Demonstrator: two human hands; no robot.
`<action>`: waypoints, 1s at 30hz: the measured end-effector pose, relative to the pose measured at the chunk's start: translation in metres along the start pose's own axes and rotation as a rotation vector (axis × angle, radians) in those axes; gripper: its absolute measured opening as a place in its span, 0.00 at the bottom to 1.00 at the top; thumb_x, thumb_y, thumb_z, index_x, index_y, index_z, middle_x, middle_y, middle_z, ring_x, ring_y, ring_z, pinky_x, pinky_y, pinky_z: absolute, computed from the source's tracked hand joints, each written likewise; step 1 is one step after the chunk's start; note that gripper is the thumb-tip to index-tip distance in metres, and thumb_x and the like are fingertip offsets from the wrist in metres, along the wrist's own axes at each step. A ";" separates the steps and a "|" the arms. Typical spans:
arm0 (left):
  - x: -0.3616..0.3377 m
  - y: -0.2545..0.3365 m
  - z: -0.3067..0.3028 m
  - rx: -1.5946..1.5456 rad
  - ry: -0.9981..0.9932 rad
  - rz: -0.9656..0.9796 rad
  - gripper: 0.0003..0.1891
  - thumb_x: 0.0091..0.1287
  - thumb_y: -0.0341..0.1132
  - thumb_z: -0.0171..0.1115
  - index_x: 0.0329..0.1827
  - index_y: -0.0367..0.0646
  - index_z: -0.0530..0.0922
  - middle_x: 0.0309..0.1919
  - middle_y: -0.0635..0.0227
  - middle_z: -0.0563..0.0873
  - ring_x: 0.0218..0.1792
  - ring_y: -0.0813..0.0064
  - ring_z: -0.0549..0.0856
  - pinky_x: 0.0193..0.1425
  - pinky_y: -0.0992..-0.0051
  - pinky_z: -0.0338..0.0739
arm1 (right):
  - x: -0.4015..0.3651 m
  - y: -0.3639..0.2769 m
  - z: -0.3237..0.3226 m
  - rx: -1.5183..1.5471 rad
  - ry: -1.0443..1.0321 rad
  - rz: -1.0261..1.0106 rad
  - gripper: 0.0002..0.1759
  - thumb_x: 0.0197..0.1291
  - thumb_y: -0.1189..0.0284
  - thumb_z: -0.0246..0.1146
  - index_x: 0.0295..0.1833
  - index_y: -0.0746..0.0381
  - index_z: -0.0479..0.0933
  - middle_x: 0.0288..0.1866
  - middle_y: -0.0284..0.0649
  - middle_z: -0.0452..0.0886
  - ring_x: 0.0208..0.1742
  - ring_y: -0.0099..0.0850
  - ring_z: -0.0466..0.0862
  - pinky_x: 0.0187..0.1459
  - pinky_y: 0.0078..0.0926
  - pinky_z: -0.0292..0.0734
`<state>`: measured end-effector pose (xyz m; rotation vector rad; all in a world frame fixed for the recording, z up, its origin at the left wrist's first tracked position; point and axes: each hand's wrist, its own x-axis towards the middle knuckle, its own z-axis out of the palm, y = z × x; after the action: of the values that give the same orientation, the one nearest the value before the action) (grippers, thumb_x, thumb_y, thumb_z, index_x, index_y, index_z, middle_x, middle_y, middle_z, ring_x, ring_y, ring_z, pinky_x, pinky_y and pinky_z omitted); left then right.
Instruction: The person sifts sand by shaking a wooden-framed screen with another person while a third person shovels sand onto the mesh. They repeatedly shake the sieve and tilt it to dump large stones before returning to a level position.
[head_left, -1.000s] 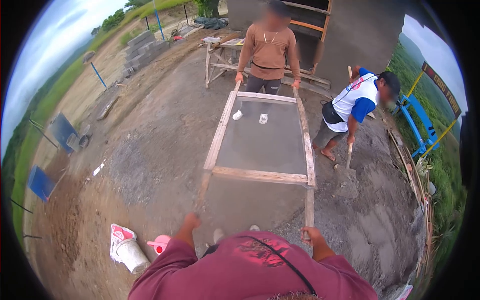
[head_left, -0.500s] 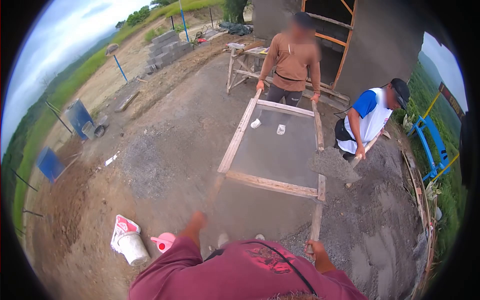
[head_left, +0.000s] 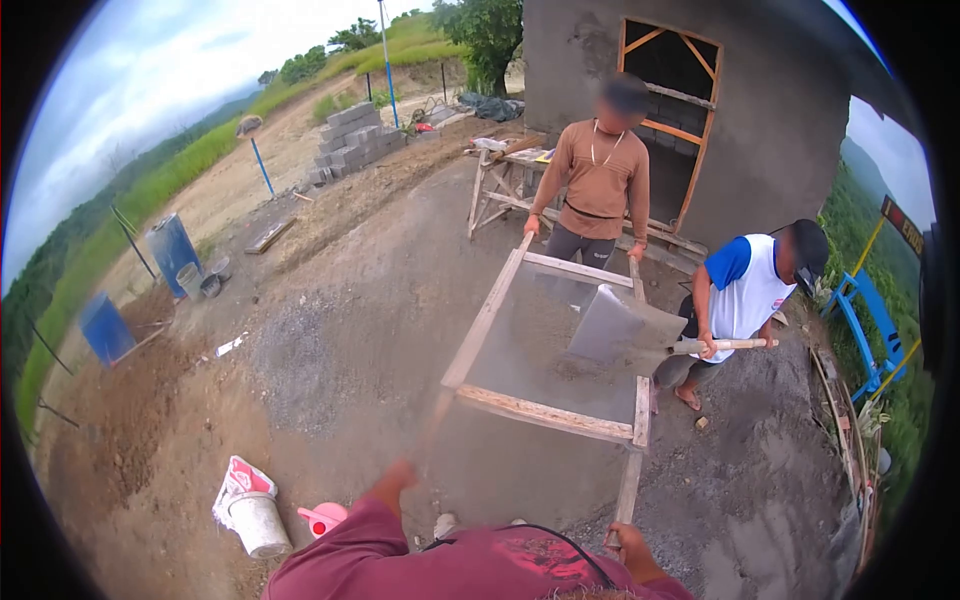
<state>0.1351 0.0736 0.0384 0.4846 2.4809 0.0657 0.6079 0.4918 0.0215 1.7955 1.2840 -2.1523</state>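
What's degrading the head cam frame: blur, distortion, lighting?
Head view: heavy fisheye, black vignette around the rim, building walls bowed. The left hand and the wooden frame rail it reaches are motion-smeared; right hand on its rail is sharper. Flat overcast light, soft shadows, no glare.

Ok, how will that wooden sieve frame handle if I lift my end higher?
Probably stiff: the sieve frame is solid timber rails. Likely weighty, with sand on its mesh under the shovel. It may twist, being long and gripped only at the ends, the right hand on one rail.
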 end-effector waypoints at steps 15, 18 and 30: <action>-0.039 -0.077 0.060 -0.087 -0.135 -0.138 0.27 0.49 0.53 0.71 0.36 0.32 0.85 0.35 0.47 0.87 0.40 0.55 0.88 0.47 0.61 0.81 | -0.027 0.072 0.017 -0.504 0.235 -0.125 0.09 0.51 0.71 0.66 0.37 0.64 0.78 0.23 0.40 0.80 0.21 0.35 0.81 0.24 0.35 0.78; -0.067 -0.076 0.037 -0.174 -0.271 -0.186 0.27 0.48 0.54 0.73 0.31 0.32 0.84 0.27 0.52 0.86 0.34 0.60 0.87 0.41 0.62 0.80 | -0.030 0.081 0.026 -0.504 0.271 -0.071 0.09 0.51 0.71 0.66 0.37 0.63 0.78 0.24 0.40 0.80 0.22 0.35 0.82 0.25 0.36 0.79; 0.140 -0.038 -0.134 -0.445 -0.058 0.020 0.09 0.52 0.36 0.65 0.25 0.38 0.83 0.23 0.60 0.84 0.22 0.67 0.82 0.27 0.66 0.77 | -0.020 -0.136 0.095 0.018 0.066 -0.089 0.12 0.50 0.70 0.65 0.41 0.62 0.76 0.25 0.39 0.80 0.25 0.33 0.83 0.29 0.38 0.80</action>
<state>-0.0594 0.0972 0.0641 0.3127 2.3083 0.5883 0.4676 0.5134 0.1105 1.8659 1.3886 -2.1727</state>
